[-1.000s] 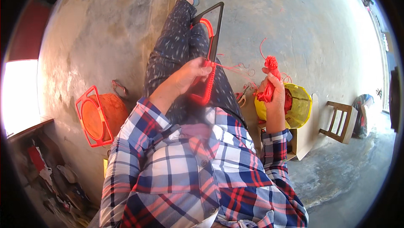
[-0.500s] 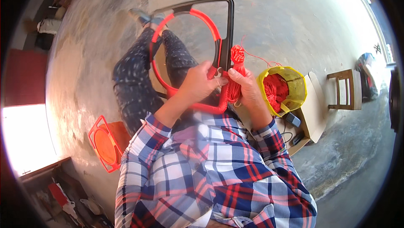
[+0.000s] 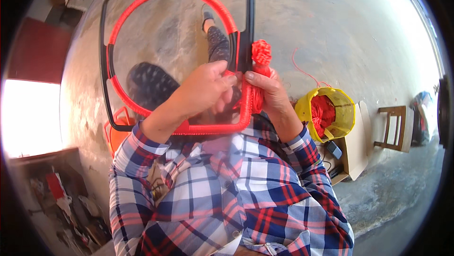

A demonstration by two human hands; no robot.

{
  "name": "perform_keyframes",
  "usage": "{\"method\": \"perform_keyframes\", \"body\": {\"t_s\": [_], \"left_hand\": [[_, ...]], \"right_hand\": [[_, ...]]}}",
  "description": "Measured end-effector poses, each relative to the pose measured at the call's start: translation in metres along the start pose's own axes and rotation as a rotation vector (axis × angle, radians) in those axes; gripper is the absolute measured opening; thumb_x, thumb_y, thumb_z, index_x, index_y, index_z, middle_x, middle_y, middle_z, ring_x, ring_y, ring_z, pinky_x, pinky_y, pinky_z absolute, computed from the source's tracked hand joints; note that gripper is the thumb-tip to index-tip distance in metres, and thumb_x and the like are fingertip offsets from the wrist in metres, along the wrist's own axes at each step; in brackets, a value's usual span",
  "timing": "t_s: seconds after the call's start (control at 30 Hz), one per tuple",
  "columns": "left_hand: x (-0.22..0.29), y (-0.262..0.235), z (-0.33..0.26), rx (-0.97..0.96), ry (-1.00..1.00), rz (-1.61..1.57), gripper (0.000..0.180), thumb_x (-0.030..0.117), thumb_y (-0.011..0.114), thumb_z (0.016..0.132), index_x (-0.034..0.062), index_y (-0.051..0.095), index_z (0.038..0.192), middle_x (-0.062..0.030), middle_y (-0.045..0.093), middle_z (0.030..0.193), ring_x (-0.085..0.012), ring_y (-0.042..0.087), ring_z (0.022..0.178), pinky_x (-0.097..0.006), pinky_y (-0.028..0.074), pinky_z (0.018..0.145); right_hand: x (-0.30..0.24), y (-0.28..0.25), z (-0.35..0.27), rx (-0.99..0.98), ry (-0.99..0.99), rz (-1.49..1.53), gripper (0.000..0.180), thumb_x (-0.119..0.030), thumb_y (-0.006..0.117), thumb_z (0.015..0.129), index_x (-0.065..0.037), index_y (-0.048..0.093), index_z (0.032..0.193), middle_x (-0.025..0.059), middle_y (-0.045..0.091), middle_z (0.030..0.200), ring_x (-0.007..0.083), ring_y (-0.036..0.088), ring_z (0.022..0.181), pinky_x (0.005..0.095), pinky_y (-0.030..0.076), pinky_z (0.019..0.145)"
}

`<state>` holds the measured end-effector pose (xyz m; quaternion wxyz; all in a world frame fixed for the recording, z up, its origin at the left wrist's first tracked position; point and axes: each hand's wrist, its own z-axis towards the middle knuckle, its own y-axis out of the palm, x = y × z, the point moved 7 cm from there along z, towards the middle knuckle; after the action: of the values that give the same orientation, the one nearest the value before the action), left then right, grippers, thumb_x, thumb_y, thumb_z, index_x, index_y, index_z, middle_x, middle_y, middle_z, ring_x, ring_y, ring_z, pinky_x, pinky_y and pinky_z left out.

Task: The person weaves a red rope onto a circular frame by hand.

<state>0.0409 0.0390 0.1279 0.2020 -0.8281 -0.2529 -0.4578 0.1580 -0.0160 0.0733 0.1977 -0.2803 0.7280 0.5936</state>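
A black rectangular frame [image 3: 249, 10] with a round ring inside stands over my lap. Red cord [image 3: 213, 0] is wound tightly around much of the ring and around the frame's near right corner. My right hand [image 3: 272, 88] grips the frame's right side, thumb on top, with a hank of red cord [image 3: 261, 52] held against it. My left hand [image 3: 203, 88] reaches across the ring's near part. Its thumb and index finger pinch at red cord beside the frame's right bar; the other fingers are slightly blurred.
Right of me, a yellow basket [image 3: 347, 107] holds more red cord, a loose strand trailing out. It stands by an open cardboard box [image 3: 357, 147] with a dark device [image 3: 334, 149]. Farther right is a wooden stool [image 3: 399, 128]. An orange plastic chair [image 3: 116, 138] is partly hidden at left.
The frame has come closer, turned flatter toward me and shifted left. My left hand has let go of the ring's edge and moved slightly left and down. My legs have spread apart.
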Motion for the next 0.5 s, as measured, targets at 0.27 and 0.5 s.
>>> {"method": "perform_keyframes", "body": {"t_s": [0.27, 0.5], "left_hand": [[-0.109, -0.013, -0.006, 0.085, -0.177, -0.484, 0.017, 0.019, 0.051, 0.098, 0.0018, 0.053, 0.095, -0.0042, 0.056, 0.065, -0.0118, 0.052, 0.044, -0.023, 0.038, 0.037], [-0.114, -0.013, -0.004, 0.053, -0.126, -0.653, 0.015, 0.018, 0.052, 0.097, 0.0031, 0.053, 0.093, -0.0031, 0.055, 0.063, -0.0114, 0.051, 0.042, -0.023, 0.037, 0.036]], "right_hand": [[0.077, -0.013, 0.013, 0.120, 0.321, -0.181, 0.019, -0.015, 0.070, 0.086, 0.001, 0.068, 0.096, 0.0067, 0.068, 0.082, 0.0124, 0.063, 0.070, 0.0255, 0.051, 0.063], [0.080, -0.010, -0.004, 0.155, 0.362, -0.189, 0.014, -0.011, 0.070, 0.086, -0.001, 0.068, 0.095, 0.0056, 0.068, 0.080, 0.0127, 0.063, 0.067, 0.0252, 0.051, 0.061]]}}
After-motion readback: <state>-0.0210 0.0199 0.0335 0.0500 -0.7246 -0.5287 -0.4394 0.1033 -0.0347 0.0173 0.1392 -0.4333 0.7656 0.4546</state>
